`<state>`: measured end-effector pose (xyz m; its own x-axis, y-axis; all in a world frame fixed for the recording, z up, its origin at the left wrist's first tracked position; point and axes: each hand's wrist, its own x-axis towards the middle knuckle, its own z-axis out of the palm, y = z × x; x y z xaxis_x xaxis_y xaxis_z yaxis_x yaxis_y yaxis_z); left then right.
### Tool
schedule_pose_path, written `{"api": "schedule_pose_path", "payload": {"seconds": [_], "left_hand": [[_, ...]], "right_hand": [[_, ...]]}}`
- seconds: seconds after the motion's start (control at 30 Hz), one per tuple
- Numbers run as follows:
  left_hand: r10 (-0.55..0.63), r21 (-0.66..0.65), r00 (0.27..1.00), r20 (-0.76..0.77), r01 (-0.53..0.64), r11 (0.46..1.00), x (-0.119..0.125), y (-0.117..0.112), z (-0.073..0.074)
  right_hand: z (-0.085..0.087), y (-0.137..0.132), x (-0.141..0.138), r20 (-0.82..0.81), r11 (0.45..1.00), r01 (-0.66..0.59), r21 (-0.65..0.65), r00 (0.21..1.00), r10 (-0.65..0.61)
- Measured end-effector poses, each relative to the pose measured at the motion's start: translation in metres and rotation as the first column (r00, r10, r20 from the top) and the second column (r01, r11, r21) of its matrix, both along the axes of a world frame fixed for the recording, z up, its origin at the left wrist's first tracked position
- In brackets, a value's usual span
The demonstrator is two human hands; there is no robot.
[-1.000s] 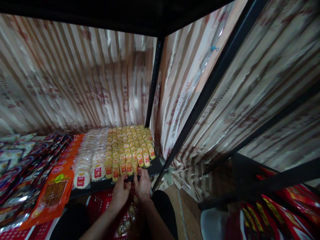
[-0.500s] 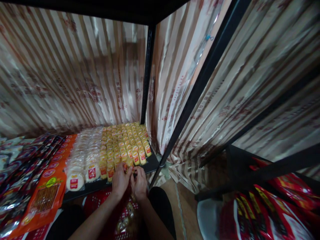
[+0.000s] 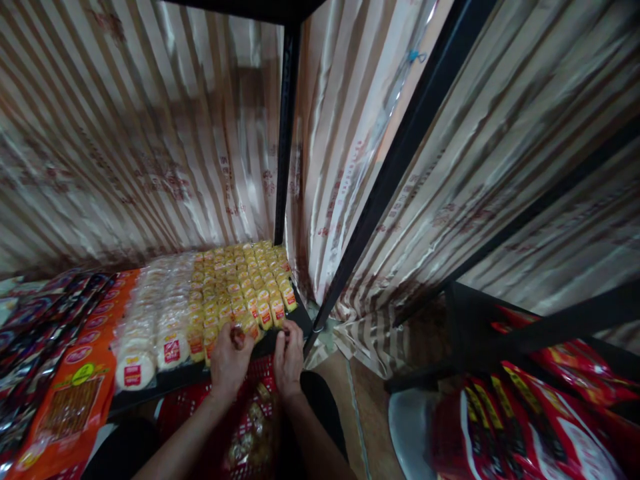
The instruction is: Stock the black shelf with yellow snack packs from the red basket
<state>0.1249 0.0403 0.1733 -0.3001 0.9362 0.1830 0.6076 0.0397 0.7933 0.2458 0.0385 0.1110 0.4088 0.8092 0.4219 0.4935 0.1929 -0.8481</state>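
Rows of small yellow snack packets (image 3: 240, 280) with red labels lie on a black shelf (image 3: 293, 323). My left hand (image 3: 227, 360) is closed at the shelf's front edge, its fingers pinched on one of the front yellow packets (image 3: 239, 335). My right hand (image 3: 289, 357) is just beside it, fingers curled together at the shelf edge; what they hold, if anything, I cannot make out. Below both hands stands a red plastic basket (image 3: 250, 413) with more packets in it.
White round packets (image 3: 160, 320) lie left of the yellow ones, then orange packs (image 3: 70, 393) and dark packs (image 3: 30, 320). Black shelf posts (image 3: 385, 180) and a striped curtain (image 3: 150, 133) enclose the shelf. Red bags (image 3: 505, 427) sit on another rack at the right.
Both hands have drawn slightly apart at the shelf's front edge, the left one now pinching a yellow packet. The view has shifted a little to the right and down.
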Motion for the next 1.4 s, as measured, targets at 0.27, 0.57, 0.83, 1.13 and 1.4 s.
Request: {"api": "schedule_pose_path", "payload": {"seconds": [0.27, 0.57, 0.83, 1.13, 1.4], "left_hand": [[-0.145, 0.173, 0.964, 0.221, 0.108, 0.979, 0.023, 0.059, 0.053], [-0.376, 0.182, 0.924, -0.067, 0.382, 0.906, 0.071, 0.168, 0.060], [-0.442, -0.049, 0.782, -0.439, 0.471, 0.881, 0.091, 0.192, 0.045], [-0.452, -0.158, 0.609, -0.652, 0.473, 0.867, 0.097, 0.197, 0.047], [-0.447, -0.201, 0.577, -0.684, 0.440, 0.875, 0.096, 0.198, 0.041]], "right_hand": [[0.015, 0.064, 0.040, -0.100, 0.993, -0.019, -0.113, 0.995, 0.007], [0.012, 0.100, 0.038, -0.173, 0.954, -0.173, -0.244, 0.976, 0.132], [0.008, 0.100, 0.034, -0.147, 0.956, -0.179, -0.233, 0.978, 0.148], [0.005, 0.098, 0.035, -0.168, 0.973, -0.138, -0.186, 0.980, 0.107], [0.017, 0.113, 0.045, -0.214, 0.991, -0.054, -0.122, 0.976, 0.027]]}}
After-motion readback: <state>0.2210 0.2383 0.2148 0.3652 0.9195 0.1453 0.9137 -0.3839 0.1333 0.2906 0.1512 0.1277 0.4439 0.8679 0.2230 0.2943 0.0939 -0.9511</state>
